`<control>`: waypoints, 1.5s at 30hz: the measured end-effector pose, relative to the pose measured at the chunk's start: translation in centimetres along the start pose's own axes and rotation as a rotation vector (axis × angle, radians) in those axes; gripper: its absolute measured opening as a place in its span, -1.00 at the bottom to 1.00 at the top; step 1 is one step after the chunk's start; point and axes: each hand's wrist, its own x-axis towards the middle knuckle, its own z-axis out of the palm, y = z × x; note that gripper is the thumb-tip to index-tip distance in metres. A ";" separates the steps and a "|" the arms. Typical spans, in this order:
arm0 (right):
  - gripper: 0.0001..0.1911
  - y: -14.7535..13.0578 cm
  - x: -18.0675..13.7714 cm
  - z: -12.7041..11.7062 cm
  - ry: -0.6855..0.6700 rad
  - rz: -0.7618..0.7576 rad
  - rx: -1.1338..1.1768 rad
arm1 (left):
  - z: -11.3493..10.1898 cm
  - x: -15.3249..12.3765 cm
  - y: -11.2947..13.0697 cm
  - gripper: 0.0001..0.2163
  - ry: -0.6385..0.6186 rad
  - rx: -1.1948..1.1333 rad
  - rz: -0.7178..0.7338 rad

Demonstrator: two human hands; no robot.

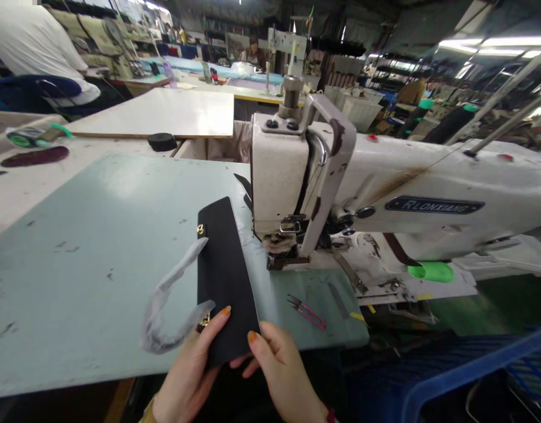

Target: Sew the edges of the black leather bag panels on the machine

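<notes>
A flat black bag panel [226, 264] slants over the front edge of the pale green table, its far end pointing away from me. Gold-coloured metal fittings [201, 229] sit on its left edge, and a handle [153, 317] wrapped in clear plastic loops out to the left from them. My left hand [200, 352] is closed on the panel's near left edge, thumb on top by the lower fitting. At the near right corner my right hand [274, 358] pinches the panel, with some fingers underneath. Just right of the panel stands a white sewing machine [279, 176].
Pink-handled thread snips [308, 311] lie right of my hands, below the needle area. A blue plastic crate [411, 388] stands at the lower right. At the back left are a white board [164, 111], a round black object [161, 141] and a seated person [36, 47].
</notes>
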 end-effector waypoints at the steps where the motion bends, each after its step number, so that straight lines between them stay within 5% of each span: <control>1: -0.55 -0.4 0.2 -0.4 -0.008 -0.008 -0.041 | 0.2 0.3 0.5 -0.74 -0.005 0.039 0.029; 9: -0.55 -2.8 3.9 -2.1 0.037 -0.088 -0.155 | 3.1 4.0 5.0 -0.74 -0.132 0.203 0.157; 19: -0.47 -3.3 7.4 -3.2 0.235 -0.139 -0.111 | 7.1 7.3 7.1 -0.63 -0.216 0.226 0.160; 29: -0.47 -3.0 7.5 -2.9 0.258 -0.165 -0.112 | 6.7 8.1 7.3 -0.58 -0.185 0.240 0.114; 36: -0.51 -3.5 6.9 -2.4 0.281 -0.165 -0.139 | 5.0 7.7 8.4 -0.66 -0.420 0.459 0.105; 45: -0.49 -2.7 7.0 -1.7 0.294 -0.195 -0.097 | 5.3 7.9 8.5 -0.63 -0.331 0.472 0.123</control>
